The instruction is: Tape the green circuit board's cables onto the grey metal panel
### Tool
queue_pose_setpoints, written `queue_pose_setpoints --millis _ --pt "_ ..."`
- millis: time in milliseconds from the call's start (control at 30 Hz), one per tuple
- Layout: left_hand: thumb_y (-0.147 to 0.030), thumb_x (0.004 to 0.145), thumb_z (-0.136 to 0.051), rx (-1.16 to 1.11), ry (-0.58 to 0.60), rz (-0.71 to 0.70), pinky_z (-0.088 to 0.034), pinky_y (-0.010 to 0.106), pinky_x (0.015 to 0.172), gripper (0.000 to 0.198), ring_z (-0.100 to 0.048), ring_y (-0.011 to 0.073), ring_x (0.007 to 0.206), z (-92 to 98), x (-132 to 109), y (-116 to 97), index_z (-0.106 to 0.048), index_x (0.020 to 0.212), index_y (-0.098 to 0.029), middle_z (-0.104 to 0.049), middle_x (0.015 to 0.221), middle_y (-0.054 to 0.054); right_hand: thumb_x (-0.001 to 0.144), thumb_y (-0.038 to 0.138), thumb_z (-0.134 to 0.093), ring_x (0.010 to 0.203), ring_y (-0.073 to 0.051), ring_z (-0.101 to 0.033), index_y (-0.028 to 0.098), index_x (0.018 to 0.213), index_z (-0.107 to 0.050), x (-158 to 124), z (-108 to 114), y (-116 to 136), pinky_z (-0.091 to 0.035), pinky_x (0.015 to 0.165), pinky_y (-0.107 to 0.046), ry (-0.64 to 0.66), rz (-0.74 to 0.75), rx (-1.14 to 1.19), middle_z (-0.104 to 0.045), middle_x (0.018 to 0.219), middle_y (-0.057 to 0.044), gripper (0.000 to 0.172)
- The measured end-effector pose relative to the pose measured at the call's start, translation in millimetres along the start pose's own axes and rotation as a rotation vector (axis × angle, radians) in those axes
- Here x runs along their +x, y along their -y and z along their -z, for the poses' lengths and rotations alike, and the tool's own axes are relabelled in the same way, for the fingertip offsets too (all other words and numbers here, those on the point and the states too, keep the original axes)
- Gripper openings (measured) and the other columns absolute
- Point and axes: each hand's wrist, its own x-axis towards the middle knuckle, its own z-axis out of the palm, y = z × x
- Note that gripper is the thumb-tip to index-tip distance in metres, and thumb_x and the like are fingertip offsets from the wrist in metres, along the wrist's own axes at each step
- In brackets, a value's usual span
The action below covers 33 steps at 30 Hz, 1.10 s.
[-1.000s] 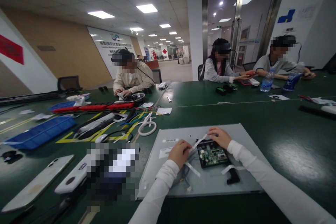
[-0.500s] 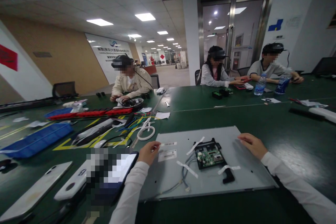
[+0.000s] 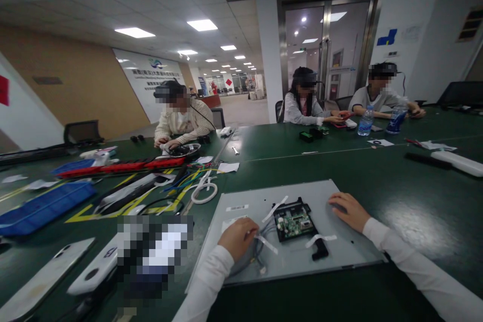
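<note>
A flat grey metal panel [image 3: 350, 229] lies on the green table in front of me. Near its middle sits a green circuit board [image 3: 296, 224] in a black frame, with strips of white tape [image 3: 269, 245] around it and a thin grey cable [image 3: 261, 256] on its left. My left hand [image 3: 238, 237] is over the panel's left part, fingers drawn together at the near end of the lower left tape strip; whether they grip it is unclear. My right hand [image 3: 349, 211] rests on the panel's right side, fingers loosely stretched, holding nothing.
To my left lie a white phone [image 3: 47, 279], a white handheld device [image 3: 94, 269] and a blue tray [image 3: 49, 206]. Beyond the panel are a coil of white cable [image 3: 204, 193] and a small wrench [image 3: 235, 151]. Several people sit across the table; bottles [image 3: 365, 122] stand at the right.
My left hand has moved right, from the panel's left edge to beside the cable and tape. My right hand has settled lower onto the panel's right side. The view has shifted slightly.
</note>
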Motion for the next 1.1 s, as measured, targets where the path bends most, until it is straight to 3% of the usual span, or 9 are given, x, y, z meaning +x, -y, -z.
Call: queue_pose_setpoints --millis 233,1100 --pt "-0.018 0.076 -0.044 0.034 0.05 0.024 -0.039 0.025 0.078 0.019 -0.052 0.0155 0.086 -1.1 1 -1 -0.06 0.087 -0.02 -0.057 0.089 0.003 0.075 0.027 -0.046 0.1 -0.02 -0.044 0.023 0.099 -0.059 0 -1 -2 -0.033 0.09 -0.037 0.014 -0.011 0.022 -0.052 0.106 -0.005 0.028" --pt "-0.012 0.076 -0.041 0.073 -0.02 0.077 -0.041 0.026 0.074 0.025 -0.053 0.0175 0.086 -6.0 -2 12 -0.06 0.089 -0.021 -0.055 0.09 0.004 0.075 0.03 -0.046 0.101 -0.021 -0.045 0.024 0.098 -0.059 -1 1 1 -0.033 0.09 -0.038 0.015 -0.027 0.027 -0.053 0.106 -0.005 0.028"
